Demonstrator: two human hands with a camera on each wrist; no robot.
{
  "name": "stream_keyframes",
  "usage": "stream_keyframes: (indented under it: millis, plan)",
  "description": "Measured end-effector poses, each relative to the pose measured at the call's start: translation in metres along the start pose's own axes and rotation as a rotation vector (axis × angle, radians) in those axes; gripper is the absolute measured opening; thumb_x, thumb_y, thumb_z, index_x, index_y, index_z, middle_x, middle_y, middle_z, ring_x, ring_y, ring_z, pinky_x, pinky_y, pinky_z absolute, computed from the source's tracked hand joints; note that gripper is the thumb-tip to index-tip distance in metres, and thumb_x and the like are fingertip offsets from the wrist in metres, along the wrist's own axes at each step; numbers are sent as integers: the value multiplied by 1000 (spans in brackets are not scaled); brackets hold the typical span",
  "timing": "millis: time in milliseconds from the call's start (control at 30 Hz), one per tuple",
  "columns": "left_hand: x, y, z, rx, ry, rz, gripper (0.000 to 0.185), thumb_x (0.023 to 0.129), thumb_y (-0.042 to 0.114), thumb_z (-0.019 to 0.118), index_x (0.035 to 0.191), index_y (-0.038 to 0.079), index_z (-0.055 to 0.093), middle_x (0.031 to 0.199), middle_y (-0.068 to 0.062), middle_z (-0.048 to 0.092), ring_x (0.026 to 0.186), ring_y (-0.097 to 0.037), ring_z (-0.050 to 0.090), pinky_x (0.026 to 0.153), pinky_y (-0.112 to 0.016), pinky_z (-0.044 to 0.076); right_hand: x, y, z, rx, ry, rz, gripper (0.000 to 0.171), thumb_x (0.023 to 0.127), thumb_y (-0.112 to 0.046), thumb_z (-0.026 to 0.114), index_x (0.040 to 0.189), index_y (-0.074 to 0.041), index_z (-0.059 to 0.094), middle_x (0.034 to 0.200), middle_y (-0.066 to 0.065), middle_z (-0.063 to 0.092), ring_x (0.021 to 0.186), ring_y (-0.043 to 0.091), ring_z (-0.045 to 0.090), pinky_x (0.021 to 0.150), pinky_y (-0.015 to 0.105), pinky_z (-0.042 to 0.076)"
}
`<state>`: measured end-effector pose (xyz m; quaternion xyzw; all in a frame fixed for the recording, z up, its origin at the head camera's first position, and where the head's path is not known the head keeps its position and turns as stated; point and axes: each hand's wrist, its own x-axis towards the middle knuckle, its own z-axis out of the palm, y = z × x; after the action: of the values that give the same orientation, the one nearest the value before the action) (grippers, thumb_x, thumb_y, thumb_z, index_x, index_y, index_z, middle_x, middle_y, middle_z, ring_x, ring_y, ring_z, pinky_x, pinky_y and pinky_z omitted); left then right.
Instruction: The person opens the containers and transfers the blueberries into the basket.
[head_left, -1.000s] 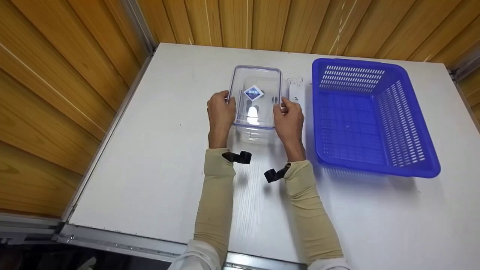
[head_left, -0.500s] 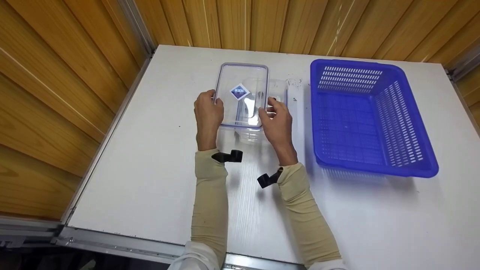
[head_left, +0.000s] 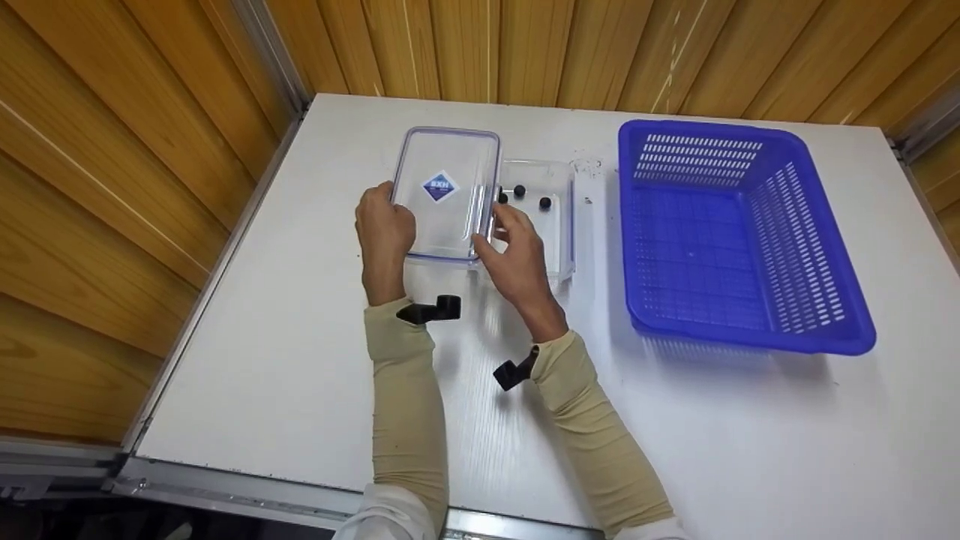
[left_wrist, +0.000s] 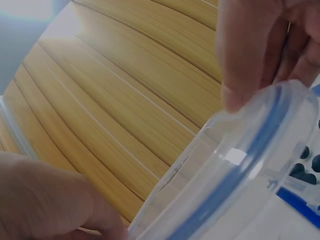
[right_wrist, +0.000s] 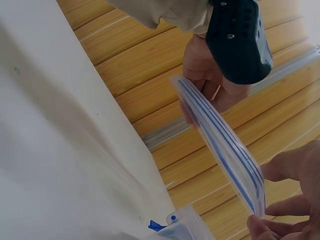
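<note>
The left hand [head_left: 384, 229] and right hand [head_left: 514, 253] clasp the clear rectangular plastic lid with blue seal [head_left: 447, 196] by its side edges, lifted left of the open clear plastic container [head_left: 559, 225] holding small dark beads [head_left: 520, 191] on the white surface [head_left: 300, 337]; the lid-removal step seems underway, calling for a level set-down.

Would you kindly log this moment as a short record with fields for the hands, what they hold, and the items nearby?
left hand: grips the left edge of the clear lid
right hand: grips the lid's right edge
lid: held above the table, left of the container
clear container: open on the white table, small dark pieces inside
blue basket: right of the container
</note>
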<state>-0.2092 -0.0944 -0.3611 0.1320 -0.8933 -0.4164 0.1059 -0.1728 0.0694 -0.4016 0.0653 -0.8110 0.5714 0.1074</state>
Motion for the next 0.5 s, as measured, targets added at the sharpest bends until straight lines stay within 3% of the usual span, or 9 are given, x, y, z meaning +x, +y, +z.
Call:
stream_keyframes:
  millis: [133,367,500]
  plan:
    - [0,-3,-5,-6,-18,-30,45,89,-7,41,134,-6,51,133,-23,54,127,-35,50,104,-46,42,-1,0,6,19,-42,-14,56,86,-9,66,137,5,46,140,22,44,115,31,58,100,39,46]
    - [2,-11,-9,-4,-24,-61,42,89,-4,43,130,-8,53,126,-24,56,120,-35,54,98,-49,46,-5,-2,15,-15,-122,-3,65,85,-12,69,141,4,41,144,18,39,120,31,55,101,34,45]
    - [3,-15,-12,17,-29,-92,43,92,3,44,133,-10,48,129,-26,54,123,-36,51,101,-48,43,-8,-4,20,-41,-168,-18,70,84,-13,71,143,6,37,146,20,37,125,32,51,104,35,43]
